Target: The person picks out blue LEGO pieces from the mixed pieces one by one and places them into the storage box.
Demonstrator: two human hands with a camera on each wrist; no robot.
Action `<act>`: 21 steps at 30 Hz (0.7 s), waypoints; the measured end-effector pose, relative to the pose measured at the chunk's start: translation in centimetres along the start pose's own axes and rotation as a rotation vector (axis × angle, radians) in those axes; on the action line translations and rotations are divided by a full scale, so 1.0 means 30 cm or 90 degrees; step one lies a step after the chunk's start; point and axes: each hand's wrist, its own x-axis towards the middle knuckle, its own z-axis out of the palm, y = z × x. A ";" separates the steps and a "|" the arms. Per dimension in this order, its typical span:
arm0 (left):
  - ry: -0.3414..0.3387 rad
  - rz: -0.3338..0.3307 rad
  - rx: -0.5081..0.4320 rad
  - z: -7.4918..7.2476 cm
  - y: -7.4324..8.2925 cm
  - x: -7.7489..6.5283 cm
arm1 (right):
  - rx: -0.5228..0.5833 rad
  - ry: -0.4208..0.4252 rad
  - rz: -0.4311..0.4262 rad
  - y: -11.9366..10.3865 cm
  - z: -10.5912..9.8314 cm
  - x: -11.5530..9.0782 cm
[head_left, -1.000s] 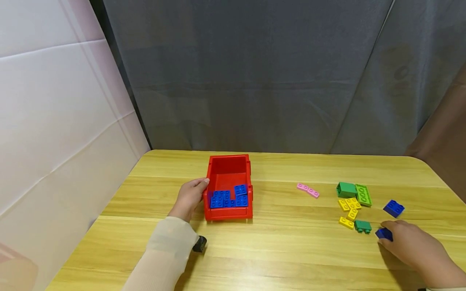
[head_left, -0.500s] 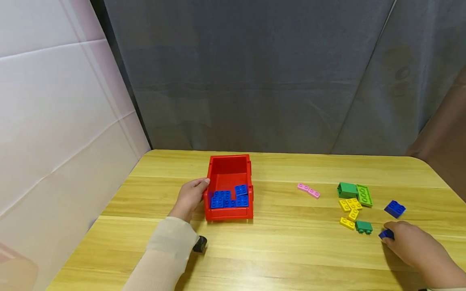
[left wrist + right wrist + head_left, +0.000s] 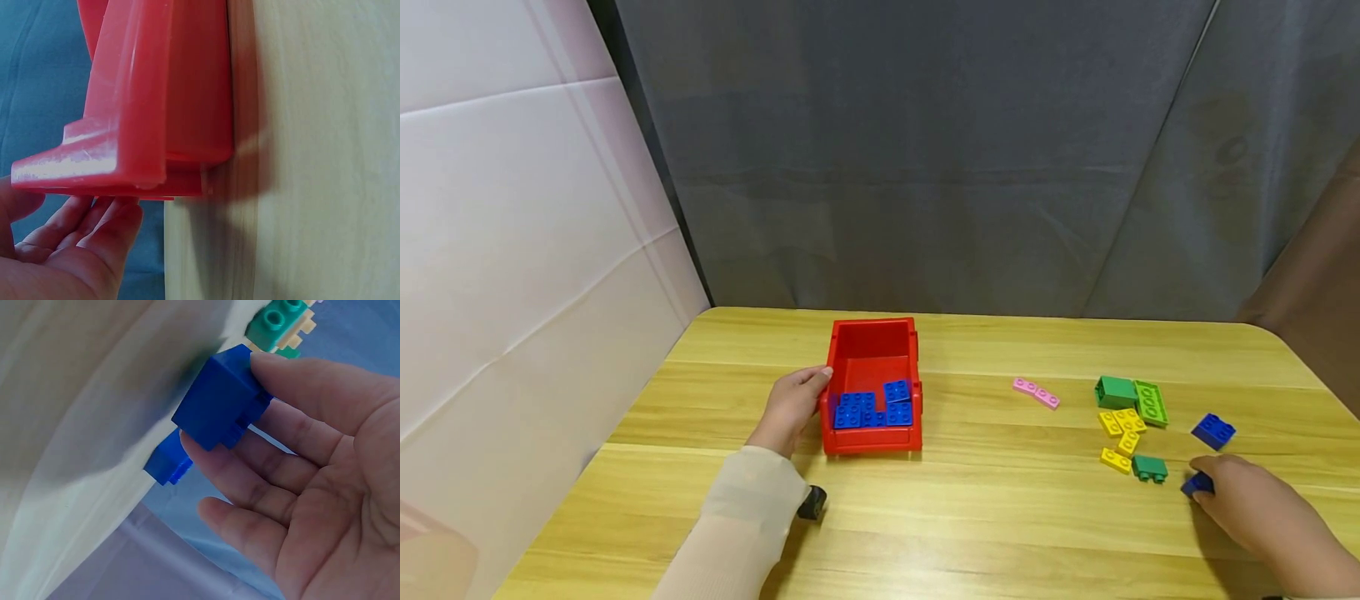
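On the left of the table, my left hand [image 3: 790, 404] grips the left rim of a red plastic bin [image 3: 872, 373], thumb over the edge and fingers underneath, as the left wrist view shows. Several blue bricks [image 3: 856, 410] lie in the near half of the bin. At the right, my right hand [image 3: 1255, 508] pinches a blue toy building brick [image 3: 215, 403] between thumb and fingers, close over the tabletop. Its studs face the palm in the right wrist view. A second blue brick [image 3: 1213, 431] lies on the table just beyond that hand.
Left of the right hand lie several yellow bricks [image 3: 1127, 442], a dark green brick [image 3: 1148, 468], a green block [image 3: 1115, 392] and a light green piece [image 3: 1151, 403]. Pink bricks [image 3: 1036, 393] sit nearer the bin. A grey curtain [image 3: 880, 167] hangs behind the wooden table [image 3: 985, 517].
My right hand has shifted very slightly right with the blue brick, which has turned a little in its fingers. The left hand and the bin have stayed in place.
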 end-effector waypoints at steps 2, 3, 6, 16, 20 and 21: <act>-0.001 0.002 -0.001 -0.001 0.001 -0.002 | 0.001 -0.001 0.002 -0.001 -0.003 0.002; -0.002 0.002 -0.001 -0.001 0.001 -0.002 | 0.000 0.000 0.001 -0.001 -0.004 0.003; -0.003 0.000 0.002 -0.001 0.000 0.000 | -0.002 -0.001 0.003 -0.004 -0.009 0.009; -0.002 -0.003 0.001 -0.001 -0.001 0.003 | -0.008 0.012 -0.012 -0.051 -0.041 -0.004; -0.002 0.002 0.003 -0.001 -0.001 0.003 | -0.012 0.045 -0.036 -0.079 -0.050 -0.013; -0.002 0.002 0.004 -0.001 -0.001 0.003 | -0.011 0.053 -0.042 -0.086 -0.053 -0.014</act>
